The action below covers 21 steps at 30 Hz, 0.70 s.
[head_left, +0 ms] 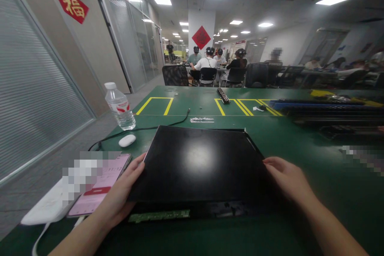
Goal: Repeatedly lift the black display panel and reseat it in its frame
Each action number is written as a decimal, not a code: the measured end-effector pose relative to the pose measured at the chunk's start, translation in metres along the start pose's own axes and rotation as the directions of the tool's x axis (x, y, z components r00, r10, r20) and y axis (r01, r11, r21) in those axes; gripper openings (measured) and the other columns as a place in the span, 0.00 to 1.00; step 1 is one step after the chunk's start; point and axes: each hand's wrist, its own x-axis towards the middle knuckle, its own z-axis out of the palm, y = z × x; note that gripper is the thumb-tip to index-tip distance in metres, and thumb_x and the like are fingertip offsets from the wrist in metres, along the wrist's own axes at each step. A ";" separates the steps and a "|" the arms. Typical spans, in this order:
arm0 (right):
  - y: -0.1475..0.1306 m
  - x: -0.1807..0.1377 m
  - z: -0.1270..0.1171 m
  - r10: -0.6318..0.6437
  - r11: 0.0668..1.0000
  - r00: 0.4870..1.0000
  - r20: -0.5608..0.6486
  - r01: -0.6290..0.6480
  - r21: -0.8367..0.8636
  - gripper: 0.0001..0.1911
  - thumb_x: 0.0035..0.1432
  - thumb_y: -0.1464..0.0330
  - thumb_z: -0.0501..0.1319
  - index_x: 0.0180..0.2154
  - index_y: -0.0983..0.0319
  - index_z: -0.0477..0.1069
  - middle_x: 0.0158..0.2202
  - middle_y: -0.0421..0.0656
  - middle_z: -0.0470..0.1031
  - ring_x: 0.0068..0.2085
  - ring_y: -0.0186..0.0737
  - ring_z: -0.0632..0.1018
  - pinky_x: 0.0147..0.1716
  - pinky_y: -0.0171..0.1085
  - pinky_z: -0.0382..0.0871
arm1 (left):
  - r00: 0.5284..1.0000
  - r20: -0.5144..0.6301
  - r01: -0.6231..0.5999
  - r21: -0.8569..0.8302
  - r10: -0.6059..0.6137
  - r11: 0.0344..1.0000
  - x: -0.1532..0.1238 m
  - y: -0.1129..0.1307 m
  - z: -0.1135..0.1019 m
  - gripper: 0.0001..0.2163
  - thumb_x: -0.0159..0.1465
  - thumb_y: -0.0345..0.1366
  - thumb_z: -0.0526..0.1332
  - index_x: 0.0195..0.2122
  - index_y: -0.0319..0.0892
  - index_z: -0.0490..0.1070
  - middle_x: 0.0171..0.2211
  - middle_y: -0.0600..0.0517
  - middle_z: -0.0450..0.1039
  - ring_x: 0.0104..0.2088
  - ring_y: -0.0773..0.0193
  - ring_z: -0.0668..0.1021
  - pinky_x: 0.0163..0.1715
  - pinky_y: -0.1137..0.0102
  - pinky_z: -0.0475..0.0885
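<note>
A flat black cover panel [186, 176] lies in front of me, light glaring off its middle. Along its left edge, my left hand [127, 182] is closed, with the fingers partly hidden beside and under it. My right hand [286, 176] pinches the right edge, where part of a black frame [253, 142] shows from under the panel. Below the near edge, a strip of green circuit board [160, 216] is visible; the rest of what lies underneath is hidden. Near my left hand is a phone [103, 186] with a pink screen.
A white device [45, 208] and an oval white case [127, 140] lie left, near a water bottle [120, 108] and a black cable [144, 129]. Yellow tape [153, 98] marks the green table [186, 102]. Blurred dark parts [315, 112] lie right; seated people [207, 63] are beyond.
</note>
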 end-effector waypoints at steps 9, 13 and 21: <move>-0.006 -0.001 -0.004 0.037 0.999 0.999 0.024 -0.037 -0.006 0.16 0.50 0.53 0.62 0.33 0.52 0.84 0.36 0.43 0.87 0.41 0.55 0.85 0.44 0.48 0.76 | 0.997 0.045 -0.068 -0.023 0.069 0.997 0.005 -0.009 -0.004 0.31 0.64 0.34 0.73 0.68 0.50 0.70 0.54 0.45 0.85 0.44 0.51 0.89 0.31 0.68 0.80; -0.003 0.001 -0.003 0.016 1.000 1.000 0.009 -0.016 -0.018 0.16 0.50 0.52 0.62 0.33 0.52 0.84 0.36 0.44 0.86 0.40 0.55 0.84 0.44 0.49 0.76 | 0.997 0.042 -0.066 0.001 0.066 0.998 0.001 -0.008 -0.003 0.29 0.65 0.35 0.71 0.67 0.51 0.71 0.54 0.46 0.85 0.42 0.51 0.89 0.31 0.67 0.80; 0.002 0.002 -0.001 0.000 1.000 1.000 0.014 0.000 -0.016 0.18 0.48 0.51 0.60 0.33 0.53 0.83 0.36 0.43 0.86 0.41 0.54 0.84 0.42 0.46 0.75 | 0.999 0.033 -0.026 -0.017 0.027 1.000 0.005 -0.007 -0.003 0.34 0.63 0.36 0.72 0.70 0.52 0.67 0.52 0.47 0.86 0.43 0.51 0.89 0.31 0.68 0.80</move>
